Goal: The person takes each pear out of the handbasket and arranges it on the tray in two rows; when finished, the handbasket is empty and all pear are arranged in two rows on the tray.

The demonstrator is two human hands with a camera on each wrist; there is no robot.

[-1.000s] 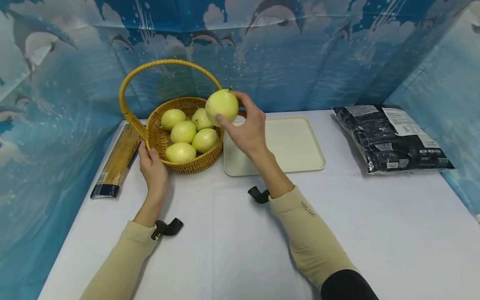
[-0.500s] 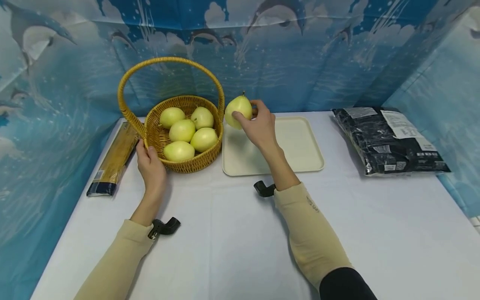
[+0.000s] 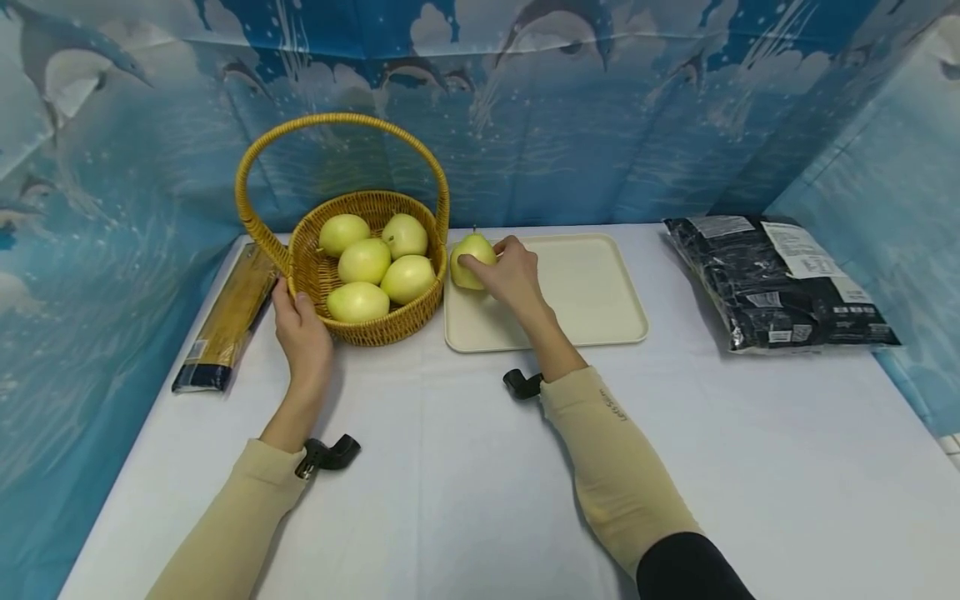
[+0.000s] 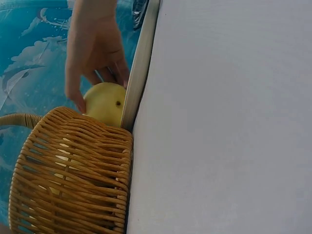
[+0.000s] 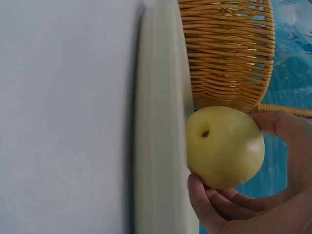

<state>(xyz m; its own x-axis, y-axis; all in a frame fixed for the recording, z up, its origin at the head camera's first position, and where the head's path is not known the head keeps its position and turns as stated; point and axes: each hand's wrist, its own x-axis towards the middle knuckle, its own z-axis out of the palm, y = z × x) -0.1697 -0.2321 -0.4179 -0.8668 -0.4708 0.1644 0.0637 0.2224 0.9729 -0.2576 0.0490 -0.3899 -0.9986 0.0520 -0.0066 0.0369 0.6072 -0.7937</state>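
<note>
In the head view my right hand (image 3: 513,275) grips a yellow-green pear (image 3: 471,262) between thumb and fingers. The pear is stem up, low over the left end of a cream tray (image 3: 577,292). From the right wrist, the thumb and fingertips lie on opposite sides of this pear (image 5: 225,146), right at the tray's rim (image 5: 161,122). A wicker basket (image 3: 382,332) with a tall handle stands just left of the tray, several pears (image 3: 365,262) inside. My left hand (image 3: 306,342) rests against the basket's left side, fingers extended along the wicker.
A flat yellow packet (image 3: 228,321) with a dark end lies left of the basket. At the right of the white-covered table (image 3: 450,467) lies a black plastic package (image 3: 787,283) with white labels. A blue dolphin-print curtain (image 3: 585,150) hangs behind the table.
My right hand has carried the pear from over the basket's right rim rightward, then down to the tray's left end. My left hand has stayed at the basket.
</note>
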